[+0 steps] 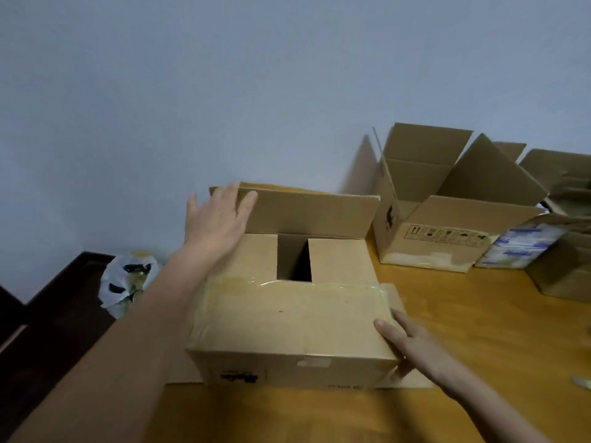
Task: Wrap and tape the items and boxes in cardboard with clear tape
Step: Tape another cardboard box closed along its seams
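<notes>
A brown cardboard box stands on the wooden table in front of me. Its near top flap lies folded down, edged with old clear tape, and both short flaps are folded in with a dark gap between them. The far flap stands upright. My left hand lies flat with straight fingers against the left end of that far flap. At the box's near right corner my right hand rests, fingers straight on top and thumb down the side. A flat cardboard sheet lies under the box.
An open cardboard box with raised flaps stands at the back right. Beside it a white-and-blue package and more cardboard boxes crowd the right edge. A white plastic bag lies on the floor to the left, below the table edge.
</notes>
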